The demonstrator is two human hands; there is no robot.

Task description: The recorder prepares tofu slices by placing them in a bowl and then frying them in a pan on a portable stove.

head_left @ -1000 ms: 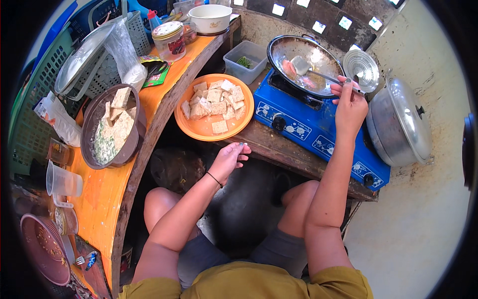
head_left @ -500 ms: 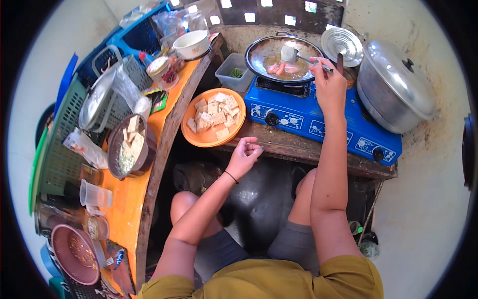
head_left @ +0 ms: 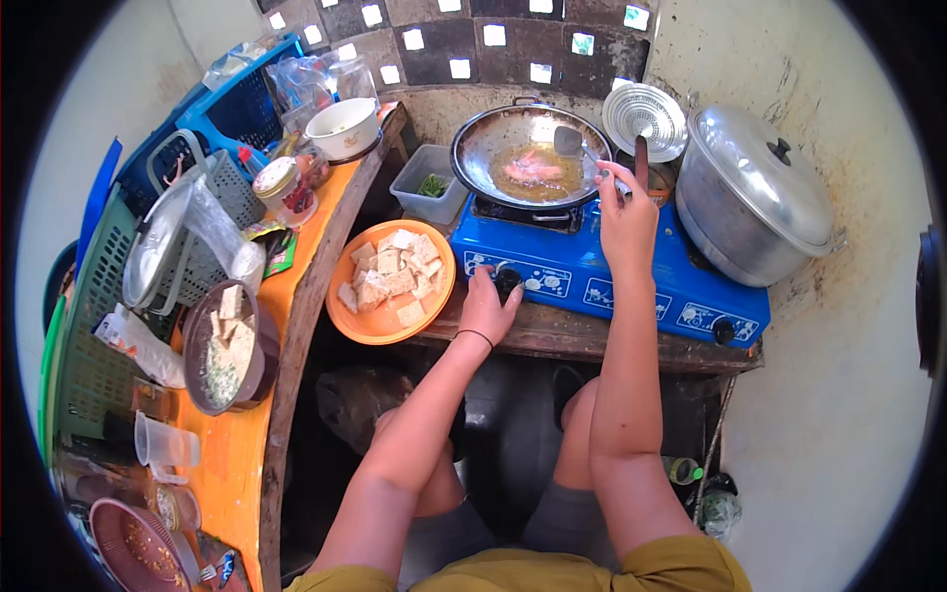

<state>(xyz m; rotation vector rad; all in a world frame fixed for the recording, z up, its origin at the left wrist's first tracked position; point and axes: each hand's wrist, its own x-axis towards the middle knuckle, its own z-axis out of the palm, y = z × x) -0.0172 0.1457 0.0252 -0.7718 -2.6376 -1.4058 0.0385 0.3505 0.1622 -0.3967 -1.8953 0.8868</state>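
My left hand (head_left: 485, 308) is at the front of the blue gas stove (head_left: 681, 271), its thumb and fingers around the black left control knob (head_left: 508, 281). My right hand (head_left: 628, 219) grips the handle of a metal spatula (head_left: 569, 141). The spatula's blade is held above the right side of the wok (head_left: 472, 161), clear of the oil. Pink pieces of food (head_left: 534, 167) lie together in bubbling oil in the wok's middle. Left of the stove, an orange plate (head_left: 341, 321) bears several pale tempeh-like pieces (head_left: 399, 274).
Behind my right hand rests a round perforated skimmer (head_left: 646, 116). A large lidded pot (head_left: 755, 207) occupies the stove's right side. A clear tub (head_left: 430, 202) with greens stands beside the wok. Along the left shelf are a brown batter bowl (head_left: 258, 370), a white bowl (head_left: 342, 130) and baskets (head_left: 94, 345).
My left hand has moved forward from open air onto the stove knob. The spatula has lifted away from the food toward the right of the wok. My view has tilted up slightly.
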